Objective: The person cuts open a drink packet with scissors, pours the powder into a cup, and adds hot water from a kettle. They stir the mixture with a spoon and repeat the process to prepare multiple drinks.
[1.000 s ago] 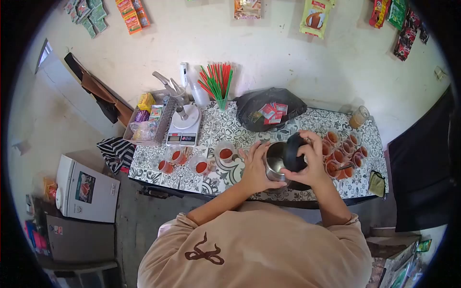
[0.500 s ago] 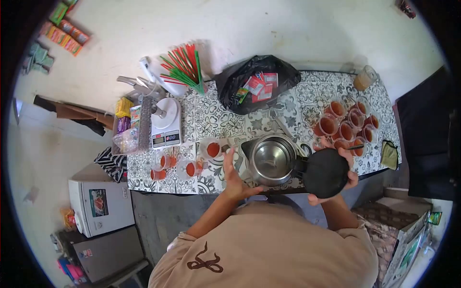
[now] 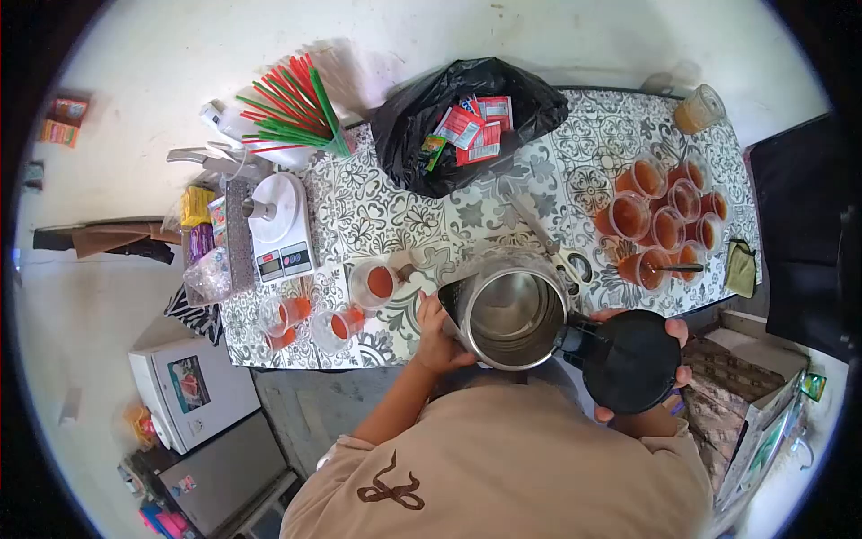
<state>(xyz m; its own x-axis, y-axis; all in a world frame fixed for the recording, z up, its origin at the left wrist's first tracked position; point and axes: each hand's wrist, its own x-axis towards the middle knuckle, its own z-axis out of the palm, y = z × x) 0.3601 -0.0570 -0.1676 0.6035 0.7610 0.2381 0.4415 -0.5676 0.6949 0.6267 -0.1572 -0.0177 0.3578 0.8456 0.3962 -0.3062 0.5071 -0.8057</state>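
A steel electric kettle (image 3: 516, 314) with its black lid (image 3: 630, 361) flipped back stands out in front of me, its bare metal inside showing. My right hand (image 3: 680, 355) is closed around the handle side, partly hidden beneath the lid. Against the kettle's left wall, by the black spout, my left hand (image 3: 437, 334) presses with curled fingers. Just left of that hand are clear plastic cups with red-orange contents, including one cup (image 3: 375, 284) standing and another cup (image 3: 338, 329) that looks tilted. Scissors (image 3: 549, 242) lie beyond the kettle.
Several cups of reddish drink (image 3: 666, 228) cluster at right, one holding a spoon (image 3: 680, 268). A black plastic bag (image 3: 404, 117) with sachets lies at the back. Straws (image 3: 301, 103), a kitchen scale (image 3: 285, 247) and a basket (image 3: 235, 235) stand left. A jar (image 3: 699, 110) is far right.
My left hand has come from open beside the kettle to rest against its wall. The kettle and lid appear closer and slightly lower in view; my right hand keeps its hold.
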